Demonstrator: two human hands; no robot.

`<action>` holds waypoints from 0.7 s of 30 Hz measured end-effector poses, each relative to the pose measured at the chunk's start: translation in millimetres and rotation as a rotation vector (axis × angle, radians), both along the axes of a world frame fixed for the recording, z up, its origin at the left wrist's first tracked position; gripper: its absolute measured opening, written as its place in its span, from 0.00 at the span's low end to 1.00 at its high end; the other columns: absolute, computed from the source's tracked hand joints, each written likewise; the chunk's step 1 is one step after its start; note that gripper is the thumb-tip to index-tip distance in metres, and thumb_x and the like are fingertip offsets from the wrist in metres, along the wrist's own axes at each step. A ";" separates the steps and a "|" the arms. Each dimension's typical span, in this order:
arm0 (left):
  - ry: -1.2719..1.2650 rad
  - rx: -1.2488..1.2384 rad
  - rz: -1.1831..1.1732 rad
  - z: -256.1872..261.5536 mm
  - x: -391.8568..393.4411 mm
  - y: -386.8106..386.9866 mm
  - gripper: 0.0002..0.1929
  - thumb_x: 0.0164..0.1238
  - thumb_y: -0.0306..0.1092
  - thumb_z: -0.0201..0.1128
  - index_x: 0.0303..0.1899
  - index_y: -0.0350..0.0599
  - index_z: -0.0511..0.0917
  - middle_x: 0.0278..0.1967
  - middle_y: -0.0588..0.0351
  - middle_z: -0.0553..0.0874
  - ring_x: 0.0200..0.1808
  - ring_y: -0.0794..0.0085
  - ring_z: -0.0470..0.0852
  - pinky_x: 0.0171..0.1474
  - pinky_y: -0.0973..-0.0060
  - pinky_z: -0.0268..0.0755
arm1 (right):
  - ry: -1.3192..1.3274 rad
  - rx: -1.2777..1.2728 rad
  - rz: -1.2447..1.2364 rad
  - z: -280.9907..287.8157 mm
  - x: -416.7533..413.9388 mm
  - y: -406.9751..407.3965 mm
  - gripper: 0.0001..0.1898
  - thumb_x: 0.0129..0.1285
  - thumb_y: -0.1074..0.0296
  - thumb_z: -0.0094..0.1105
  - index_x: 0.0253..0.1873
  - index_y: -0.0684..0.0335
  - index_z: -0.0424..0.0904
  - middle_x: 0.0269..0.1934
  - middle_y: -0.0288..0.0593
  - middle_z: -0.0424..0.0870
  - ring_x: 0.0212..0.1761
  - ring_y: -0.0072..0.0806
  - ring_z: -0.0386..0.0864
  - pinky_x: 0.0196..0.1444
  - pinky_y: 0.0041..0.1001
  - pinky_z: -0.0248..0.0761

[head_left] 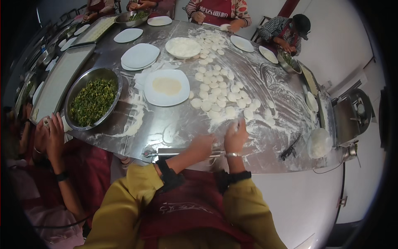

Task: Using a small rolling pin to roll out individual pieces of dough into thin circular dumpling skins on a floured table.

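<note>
Both of my hands are over the near edge of a floury metal table [155, 124]. My left hand [200, 147] is curled and blurred above a shiny metal cylinder [171, 151], perhaps a rolling pin; its grip is hidden. To its right, my right hand [236, 135] points forward with bent fingers close to the nearest dough discs [230, 111]. Something pale shows at those fingertips, too blurred to tell whether it is dough or flour. Several flattened dough pieces [214, 90] lie spread beyond my hands, some overlapping.
A steel bowl [118, 93] of chopped green filling and a long tray [59, 81] stand left. White plates [140, 56], a flour plate [183, 48] and a plastic bag [319, 143] surround the dough. At left, a co-worker's hands [51, 133] hold a small dough piece.
</note>
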State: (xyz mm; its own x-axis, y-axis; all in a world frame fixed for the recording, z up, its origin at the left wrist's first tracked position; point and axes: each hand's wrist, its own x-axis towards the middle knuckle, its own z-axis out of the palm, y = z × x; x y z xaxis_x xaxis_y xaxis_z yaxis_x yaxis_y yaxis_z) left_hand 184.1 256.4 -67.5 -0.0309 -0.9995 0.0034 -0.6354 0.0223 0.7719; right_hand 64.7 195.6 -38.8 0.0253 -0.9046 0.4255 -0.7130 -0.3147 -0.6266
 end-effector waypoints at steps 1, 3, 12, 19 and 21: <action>-0.080 -0.052 -0.031 -3.9 -3.6 -5.4 0.09 0.55 0.29 0.52 0.37 0.41 0.74 0.35 0.43 0.80 0.40 0.49 0.77 0.43 0.59 0.69 | 0.015 -0.059 -0.013 -2.5 4.4 -6.5 0.10 0.58 0.67 0.49 0.40 0.68 0.71 0.28 0.59 0.76 0.29 0.56 0.74 0.32 0.43 0.67; -0.162 -0.103 -0.042 -10.5 -1.7 -7.5 0.09 0.55 0.29 0.52 0.38 0.41 0.74 0.36 0.42 0.80 0.41 0.49 0.77 0.44 0.60 0.69 | 0.028 -0.119 -0.008 -6.4 4.6 -8.5 0.10 0.58 0.67 0.49 0.40 0.68 0.70 0.27 0.58 0.76 0.28 0.55 0.74 0.31 0.43 0.67; 0.009 0.006 -0.040 4.0 7.0 12.8 0.08 0.57 0.30 0.52 0.38 0.42 0.74 0.35 0.42 0.80 0.40 0.49 0.78 0.42 0.59 0.69 | -0.130 0.008 0.033 -2.1 -7.9 10.0 0.08 0.59 0.69 0.49 0.39 0.68 0.70 0.28 0.60 0.76 0.29 0.56 0.74 0.30 0.43 0.66; -0.103 -0.173 0.028 -17.3 14.1 5.6 0.08 0.57 0.29 0.51 0.37 0.42 0.75 0.32 0.42 0.81 0.37 0.47 0.78 0.41 0.57 0.69 | -0.046 -0.067 0.013 -19.9 -24.9 21.5 0.12 0.58 0.68 0.50 0.39 0.73 0.71 0.28 0.59 0.75 0.26 0.50 0.71 0.33 0.39 0.67; -0.074 -0.207 0.022 -6.1 17.6 9.7 0.08 0.57 0.28 0.51 0.38 0.42 0.75 0.32 0.42 0.81 0.37 0.47 0.78 0.41 0.57 0.69 | -0.085 -0.036 0.015 -19.6 -34.4 36.4 0.13 0.58 0.67 0.50 0.40 0.74 0.70 0.29 0.60 0.75 0.26 0.49 0.72 0.34 0.39 0.67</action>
